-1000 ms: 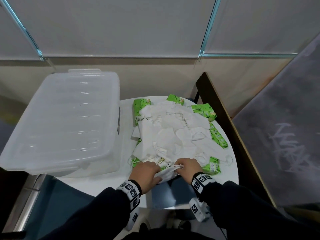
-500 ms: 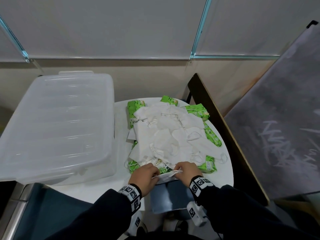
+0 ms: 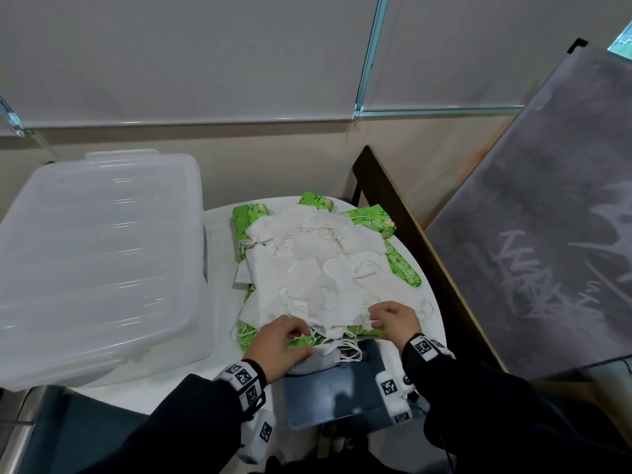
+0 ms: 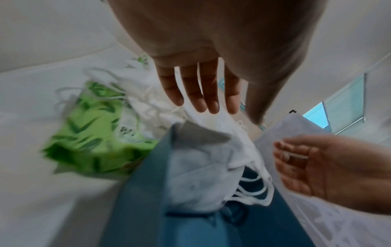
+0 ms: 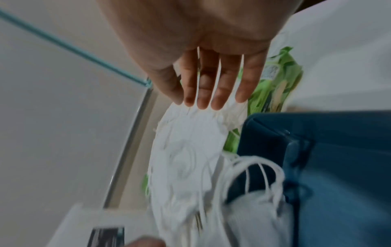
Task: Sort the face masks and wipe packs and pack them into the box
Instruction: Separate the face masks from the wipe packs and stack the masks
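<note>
My left hand (image 3: 278, 343) lies palm down at the near edge of the mask pile (image 3: 318, 268), fingers (image 4: 191, 90) straight and slightly spread, their tips over the loose ear loops; this grip holds nothing. My right hand (image 3: 393, 318) rests just beside it on the pile's near right corner, fingers (image 5: 213, 86) straight and together, tips touching the top mask; that grip is wide and empty too. Both dark sleeves reach in from the near side.

The masks are white, folded flat and heaped untidily, with thin loops trailing out. They cover most of the green wipe packs (image 3: 371, 217), which show round the pile's far, right and near edges. All of it sits on the round white desk (image 3: 219, 302). A few masks (image 4: 196, 175) hang off the desk's near edge below the pile, their loops dangling over a blue seat (image 3: 335, 395). The clear box (image 3: 95, 261), its lid on, stands left of the pile, touching nothing in it.

Half a second ago both hands were pinching a mask together at the pile's near edge; now they have let go and moved apart, the right one further onto the pile.
</note>
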Demonstrator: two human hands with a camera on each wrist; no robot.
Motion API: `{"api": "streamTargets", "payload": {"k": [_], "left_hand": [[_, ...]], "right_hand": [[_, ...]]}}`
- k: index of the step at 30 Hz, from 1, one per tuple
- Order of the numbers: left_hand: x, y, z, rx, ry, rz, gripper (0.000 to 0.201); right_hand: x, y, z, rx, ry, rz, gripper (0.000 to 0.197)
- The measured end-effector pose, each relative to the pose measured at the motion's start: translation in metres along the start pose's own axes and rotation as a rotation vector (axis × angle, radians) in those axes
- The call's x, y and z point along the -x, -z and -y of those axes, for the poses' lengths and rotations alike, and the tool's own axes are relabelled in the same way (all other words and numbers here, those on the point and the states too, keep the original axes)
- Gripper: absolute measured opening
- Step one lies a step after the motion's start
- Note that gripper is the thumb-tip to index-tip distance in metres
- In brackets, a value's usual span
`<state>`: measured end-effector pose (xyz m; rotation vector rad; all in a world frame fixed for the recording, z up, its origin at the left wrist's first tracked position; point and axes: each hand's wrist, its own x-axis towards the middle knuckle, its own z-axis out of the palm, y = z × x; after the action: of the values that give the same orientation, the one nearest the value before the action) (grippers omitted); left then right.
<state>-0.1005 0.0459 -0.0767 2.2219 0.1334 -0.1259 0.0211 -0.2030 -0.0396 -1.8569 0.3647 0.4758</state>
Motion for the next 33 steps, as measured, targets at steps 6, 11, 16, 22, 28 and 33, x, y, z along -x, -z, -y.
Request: {"api": "streamTargets", "payload": {"k": [6, 11, 16, 22, 28, 33], "left_hand": [[-0.070, 0.005, -0.059, -0.205, -0.039, 0.242, 0.021], [-0.122, -0.017, -0.090, -0.840, -0.220, 0.689, 0.038], [-0.134, -0.031, -0.086, -1.090, -0.390, 0.784, 0.047], [-0.130, -0.043, -0.077, -1.129, -0.448, 0.678, 0.033], [-0.122, -0.025, -0.081, -0.945, -0.170, 0.597, 0.028], [-0.113, 0.014, -0.087, -0.330, 0.118, 0.275, 0.010]], "right_hand": [[-0.041, 0.038, 0.005, -0.036, -0.220, 0.003, 0.005], [-0.068, 0.050, 0.005, 0.175, -0.244, 0.026, 0.006], [-0.074, 0.056, -0.008, 0.335, -0.183, 0.102, 0.010], [-0.087, 0.059, -0.018, 0.188, -0.223, 0.144, 0.013], [-0.082, 0.056, -0.025, -0.153, -0.410, 0.233, 0.024], [-0.078, 0.041, -0.029, -0.304, -0.406, 0.128, 0.015]]}}
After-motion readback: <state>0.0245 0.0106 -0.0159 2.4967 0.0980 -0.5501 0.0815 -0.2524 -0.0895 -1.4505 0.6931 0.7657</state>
